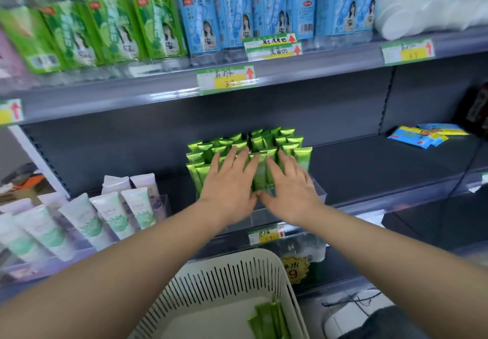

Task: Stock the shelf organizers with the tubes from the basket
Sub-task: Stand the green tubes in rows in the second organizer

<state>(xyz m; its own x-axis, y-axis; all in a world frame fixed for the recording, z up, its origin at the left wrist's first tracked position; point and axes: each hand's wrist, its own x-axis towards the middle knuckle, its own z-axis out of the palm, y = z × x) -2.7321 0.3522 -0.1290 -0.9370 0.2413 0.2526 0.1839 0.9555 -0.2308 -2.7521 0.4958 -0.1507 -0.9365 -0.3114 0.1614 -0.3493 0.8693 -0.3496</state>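
The left hand (227,180) and right hand (290,185) press flat on the green tubes (264,143) standing in the organizer (319,193). Each grip is apart, fingers straight, likely squaring the rows. A few tubes lie in the basket (224,272).

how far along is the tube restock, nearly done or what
Mostly done: the clear organizer on the shelf holds several rows of upright green tubes. In hand: the left hand and right hand lie flat, fingers straight, against the front rows, gripping nothing. Left to do: a few loose tubes lie in the basket.
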